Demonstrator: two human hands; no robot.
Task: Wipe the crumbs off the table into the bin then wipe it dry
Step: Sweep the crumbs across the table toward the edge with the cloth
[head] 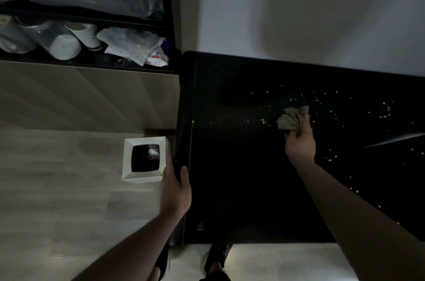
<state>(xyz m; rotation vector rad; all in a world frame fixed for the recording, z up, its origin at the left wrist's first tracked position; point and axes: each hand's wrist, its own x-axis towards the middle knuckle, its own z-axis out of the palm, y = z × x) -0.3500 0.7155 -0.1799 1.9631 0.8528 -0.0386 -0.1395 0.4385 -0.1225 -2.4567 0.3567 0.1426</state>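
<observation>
At the far left, a dark shelf (87, 64) holds about 3 pale rolls (64, 47) lying side by side and 1 crumpled white plastic bag (135, 46) just right of them. Nearer, on the pale wood floor (57, 200), stands 1 white square bin (145, 159) with a dark opening, just beside the left edge of the black table (241, 188).

The left hand (176, 191) grips that left table edge: its thumb lies on top of the surface while the fingers curl over the side, close to the bin's right wall. The forearm runs back toward the near left.

Below the near table edge, 2 dark shoes (217, 257) show on the floor.

Toward the right, the right hand (300, 142) reaches far across the tabletop with the arm stretched out, fingers closed around 1 bunched tan cloth (292, 117) that is pressed to the surface. Small white crumbs (386, 106), too many to count, are scattered over the table, most to the right of the cloth, with a few to its left.
</observation>
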